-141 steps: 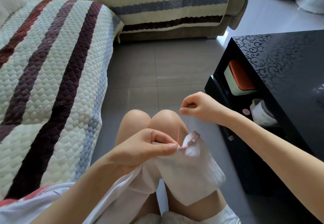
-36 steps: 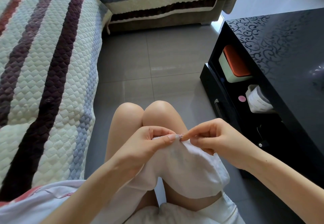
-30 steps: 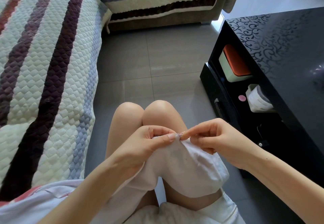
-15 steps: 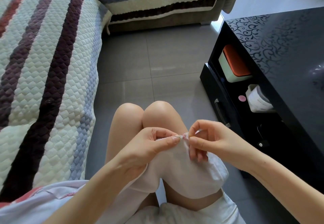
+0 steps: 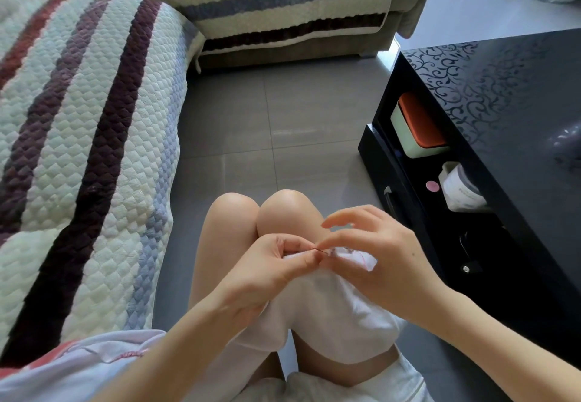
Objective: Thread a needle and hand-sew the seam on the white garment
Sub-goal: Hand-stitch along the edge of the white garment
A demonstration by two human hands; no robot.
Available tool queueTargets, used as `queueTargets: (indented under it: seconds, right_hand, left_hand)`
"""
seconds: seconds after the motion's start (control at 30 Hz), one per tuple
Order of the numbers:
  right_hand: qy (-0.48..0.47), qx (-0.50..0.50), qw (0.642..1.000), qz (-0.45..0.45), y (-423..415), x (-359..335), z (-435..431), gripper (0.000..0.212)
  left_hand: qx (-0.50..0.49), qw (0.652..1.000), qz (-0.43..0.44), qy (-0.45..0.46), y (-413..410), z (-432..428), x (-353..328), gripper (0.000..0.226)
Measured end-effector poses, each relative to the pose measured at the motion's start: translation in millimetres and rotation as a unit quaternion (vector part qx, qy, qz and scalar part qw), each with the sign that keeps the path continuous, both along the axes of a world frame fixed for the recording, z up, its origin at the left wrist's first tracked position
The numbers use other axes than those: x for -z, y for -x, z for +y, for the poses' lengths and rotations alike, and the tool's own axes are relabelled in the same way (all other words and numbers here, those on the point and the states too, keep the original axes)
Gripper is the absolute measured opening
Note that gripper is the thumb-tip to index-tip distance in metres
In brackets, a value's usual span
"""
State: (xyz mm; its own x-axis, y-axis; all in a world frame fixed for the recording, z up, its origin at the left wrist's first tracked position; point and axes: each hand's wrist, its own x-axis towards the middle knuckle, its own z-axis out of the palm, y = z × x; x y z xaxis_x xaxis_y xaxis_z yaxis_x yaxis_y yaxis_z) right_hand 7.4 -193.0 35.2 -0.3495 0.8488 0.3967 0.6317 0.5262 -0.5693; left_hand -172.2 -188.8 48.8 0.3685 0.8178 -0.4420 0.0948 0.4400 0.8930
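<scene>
My left hand pinches the white fabric garment at its seam over my knees; my right hand pinches the thin dark needle there

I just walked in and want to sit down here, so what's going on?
A person is sitting and hand-sewing a white garment draped over their knees. The left hand pinches the fabric at the seam. The right hand brings its fingertips to the needle there, with pink thread trailing beside it. Whether the right hand actually holds the needle is too small to tell.
</scene>
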Motion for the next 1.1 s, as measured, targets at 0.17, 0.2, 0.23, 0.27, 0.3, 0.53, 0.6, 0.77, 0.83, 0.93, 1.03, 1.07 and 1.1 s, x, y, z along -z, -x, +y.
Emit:
queueTargets:
  seconds: [0.17, 0.2, 0.23, 0.27, 0.3, 0.53, 0.6, 0.77, 0.83, 0.93, 1.03, 1.07, 1.1]
  right_hand:
    - [-0.053, -0.063, 0.995, 0.047, 4.2, 3.4, 6.4, 0.019]
    - [-0.060, -0.070, 0.994, 0.066, 4.8, 1.7, 6.6, 0.019]
    - [-0.071, -0.076, 0.991, 0.079, 5.9, 0.2, 6.6, 0.018]
    - [-0.084, -0.084, 0.989, 0.082, 7.5, -0.8, 6.5, 0.016]
    - [-0.100, -0.094, 0.988, 0.078, 9.2, -0.5, 6.6, 0.014]
    - [-0.118, -0.136, 0.971, 0.154, 17.9, -24.7, 5.1, 0.009]
    - [-0.060, -0.143, 0.964, 0.214, 23.5, -39.4, 10.5, 0.006]
    - [0.400, -0.087, 0.790, 0.457, 8.8, -49.0, 51.1, 0.010]
    - [0.427, -0.037, 0.786, 0.446, -4.4, -39.0, 76.1, 0.008]
    - [0.347, 0.064, 0.844, 0.403, -29.8, -16.3, 132.4, 0.018]
    - [0.176, 0.273, 0.887, 0.328, -72.9, 1.9, 188.5, 0.014]
    - [0.127, 0.355, 0.880, 0.290, -86.5, 4.7, 199.9, 0.011]
    - [0.095, 0.418, 0.869, 0.248, -97.0, 8.4, 205.8, 0.009]
  left_hand:
    - [0.003, 1.000, -0.029, -0.003, 2.8, 0.4, -4.3, 0.011]
    - [0.003, 0.999, -0.035, -0.002, 3.4, 0.4, -3.8, 0.012]
    - [0.005, 0.999, -0.035, -0.002, 3.7, 0.2, -3.1, 0.014]
    - [0.008, 1.000, -0.029, -0.006, 3.8, 0.1, -3.0, 0.015]
    - [0.011, 1.000, -0.022, -0.011, 3.5, -0.1, -3.4, 0.017]
    - [0.011, 0.988, 0.129, -0.084, 0.6, -1.9, 3.7, 0.026]
    - [0.019, 0.990, 0.126, -0.063, -1.0, -6.1, 9.4, 0.019]
    - [0.023, 0.996, 0.077, -0.037, 9.7, 2.4, 5.0, 0.015]
    - [0.035, 0.997, 0.064, -0.023, 14.0, 5.7, 2.1, 0.016]
    - [0.038, 0.998, 0.044, 0.001, 19.1, 8.5, 3.5, 0.015]
    - [0.034, 0.999, 0.021, 0.015, 20.9, 10.4, 3.3, 0.017]
    - [0.033, 0.999, 0.015, 0.020, 21.2, 9.8, 3.0, 0.019]
    - [0.032, 0.999, 0.011, 0.023, 21.3, 9.2, 2.8, 0.021]
